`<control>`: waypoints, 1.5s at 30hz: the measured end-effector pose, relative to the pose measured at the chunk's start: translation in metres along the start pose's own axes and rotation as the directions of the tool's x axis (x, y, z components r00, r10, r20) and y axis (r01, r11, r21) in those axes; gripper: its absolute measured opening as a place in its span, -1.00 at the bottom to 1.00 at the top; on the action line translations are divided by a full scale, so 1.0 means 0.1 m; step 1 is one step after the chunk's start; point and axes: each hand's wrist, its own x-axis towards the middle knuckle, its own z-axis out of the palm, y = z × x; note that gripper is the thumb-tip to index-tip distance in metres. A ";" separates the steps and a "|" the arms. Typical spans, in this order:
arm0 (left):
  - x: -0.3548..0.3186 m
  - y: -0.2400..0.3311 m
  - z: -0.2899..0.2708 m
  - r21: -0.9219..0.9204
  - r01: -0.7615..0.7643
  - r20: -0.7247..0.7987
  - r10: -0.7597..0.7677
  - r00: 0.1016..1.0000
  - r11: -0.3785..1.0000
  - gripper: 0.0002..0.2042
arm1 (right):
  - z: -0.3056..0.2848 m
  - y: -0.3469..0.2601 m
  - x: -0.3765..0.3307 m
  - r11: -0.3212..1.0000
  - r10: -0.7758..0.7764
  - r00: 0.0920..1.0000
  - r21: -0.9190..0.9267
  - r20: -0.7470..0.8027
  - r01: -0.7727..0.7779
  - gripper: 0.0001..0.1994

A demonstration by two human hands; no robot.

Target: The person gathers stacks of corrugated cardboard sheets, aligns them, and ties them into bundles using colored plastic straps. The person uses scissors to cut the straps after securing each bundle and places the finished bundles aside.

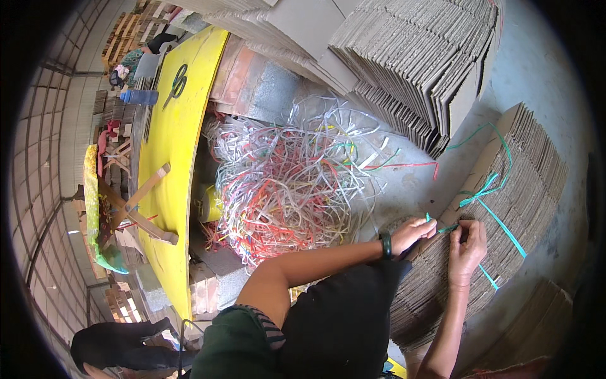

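Note:
A long bundle of brown corrugated cardboard sheets (524, 167) lies in front of me on the right. My left hand (413, 234), with a dark bangle at its wrist, is closed in a pinch on a green plastic strap (449, 228). My right hand (468, 247) rests over the bundle, its fingers pinching the same strap a short way off. Farther along the bundle, a second green strap (502, 225) runs across the sheets and ends in a knot (485, 191) with a loose loop. Folded fingers partly hide the strap's ends.
A big tangle of cut plastic straps (284, 183) covers the floor to the left. Behind stands a tall cardboard stack (416, 57). A yellow board (170, 139) carries scissors (177, 83) and a wooden cross-piece (142, 202). A person in dark clothes (123, 346) is at lower left.

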 end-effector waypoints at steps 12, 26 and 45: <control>-0.90 2.14 -3.18 0.905 0.310 -0.375 0.889 0.262 0.291 -0.47 | -0.30 0.32 -0.11 0.968 0.135 0.980 0.193 0.149 -0.163 -0.77; -1.65 2.46 -5.07 0.480 0.775 -0.736 0.669 0.100 0.411 -0.51 | -0.50 0.34 -0.41 0.849 0.234 0.942 0.422 0.240 -0.319 -0.84; -1.82 2.01 -0.75 0.872 -0.483 0.262 0.757 0.599 0.080 -0.80 | 0.35 -0.76 0.07 -0.221 -0.235 0.378 0.330 0.895 -0.918 -0.58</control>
